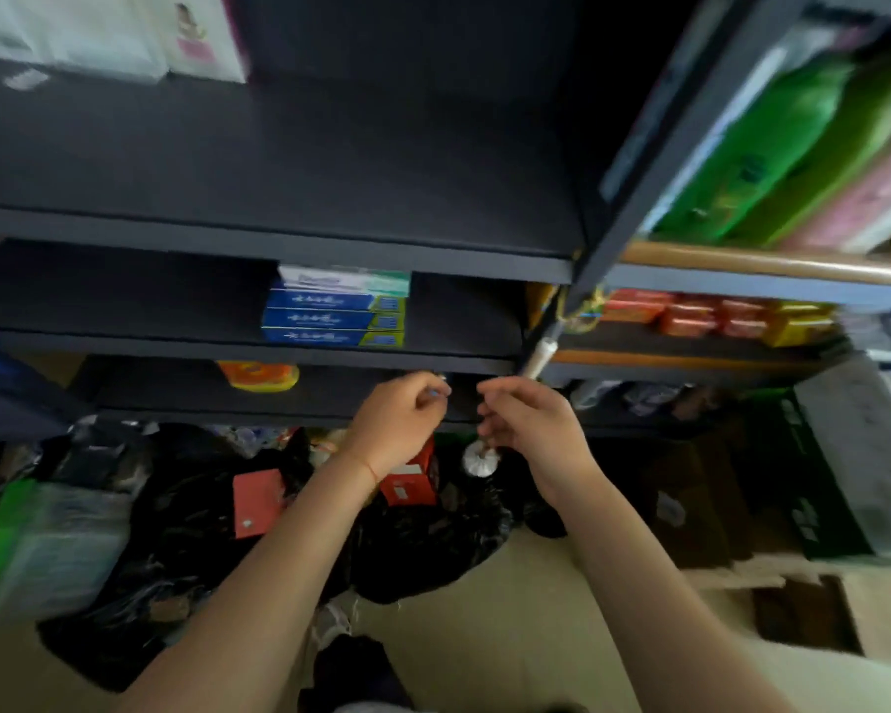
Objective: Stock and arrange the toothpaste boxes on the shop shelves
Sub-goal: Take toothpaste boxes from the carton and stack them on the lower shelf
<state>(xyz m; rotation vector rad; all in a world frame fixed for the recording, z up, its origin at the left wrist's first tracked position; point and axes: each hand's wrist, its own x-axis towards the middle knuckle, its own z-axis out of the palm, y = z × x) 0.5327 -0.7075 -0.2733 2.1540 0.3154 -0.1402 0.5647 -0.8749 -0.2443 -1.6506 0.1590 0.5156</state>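
Observation:
A stack of toothpaste boxes [335, 311], three blue ones under a white and green one, lies on the middle dark shelf [124, 342]. Two red boxes [256, 501] [415, 483] rest on a black plastic bag [423, 548] on the floor. My left hand [399, 422] is raised in front of the lower shelf edge, fingers curled, pinching a small pale bit at its fingertips. My right hand [528, 419] is close beside it and grips a thin twisted white wrapper [480, 461], whose bunched end hangs below the fist. What the small bit is cannot be made out.
An orange and yellow pack [258, 377] sits on the lower shelf. The upper shelf [279, 177] is mostly bare. The neighbouring rack on the right holds green and pink packs [772, 146] and orange boxes [690, 313]. Bags and cartons [844, 455] crowd the floor.

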